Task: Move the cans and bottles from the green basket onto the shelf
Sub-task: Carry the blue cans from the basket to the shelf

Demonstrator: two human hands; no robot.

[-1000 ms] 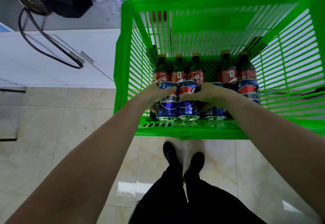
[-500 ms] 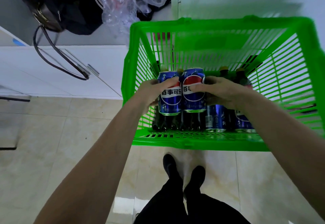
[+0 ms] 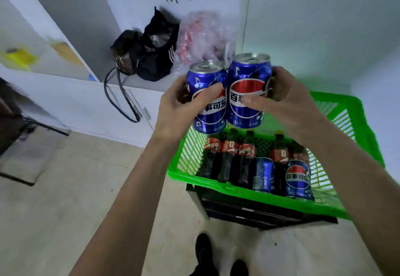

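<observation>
Pepsi cans, one gripped upright in the left hand (image 3: 179, 106) and one in the right hand (image 3: 283, 100), sit side by side above the green basket (image 3: 216, 185); the white shelf (image 3: 138, 85) lies ahead-left.

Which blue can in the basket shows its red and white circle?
The right can, at the basket's near right corner. The can beside it shows only blue with small print.

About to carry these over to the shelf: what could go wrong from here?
Each hand, left hand and right hand, grips one can; the cans touch, so a knock could loosen a grip. On the shelf, a black bag and plastic bag crowd the nearest spot.
</observation>
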